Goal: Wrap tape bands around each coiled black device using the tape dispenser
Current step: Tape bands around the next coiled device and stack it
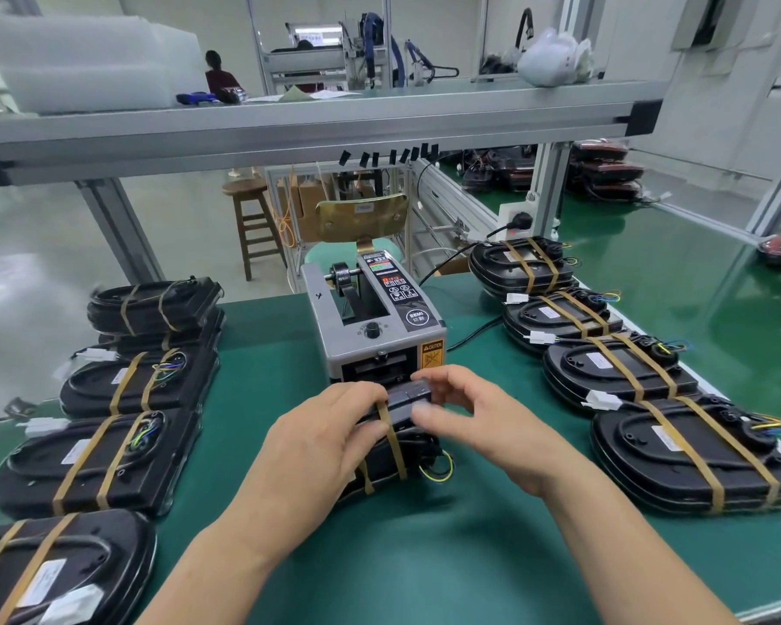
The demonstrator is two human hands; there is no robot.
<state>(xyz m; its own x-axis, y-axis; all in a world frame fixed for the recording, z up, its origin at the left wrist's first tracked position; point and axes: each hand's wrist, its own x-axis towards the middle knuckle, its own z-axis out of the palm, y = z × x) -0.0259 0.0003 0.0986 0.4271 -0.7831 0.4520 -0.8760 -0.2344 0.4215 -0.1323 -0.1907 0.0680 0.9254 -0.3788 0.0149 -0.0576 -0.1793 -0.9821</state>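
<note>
Left hand point(334, 421) holds the coiled black device point(381, 462) in a firm grip on the green tabletop point(424, 557), just in front of the tape dispenser point(375, 327). Right hand point(470, 412) curls its fingers round the device's far end, apparently pressing down a black tape band. The next move probably calls for smoothing that band flat all round.

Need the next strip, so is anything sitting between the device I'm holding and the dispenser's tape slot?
Nothing visible. The black device, held by the left hand and right hand, sits directly before the outlet of the tape dispenser.
</note>
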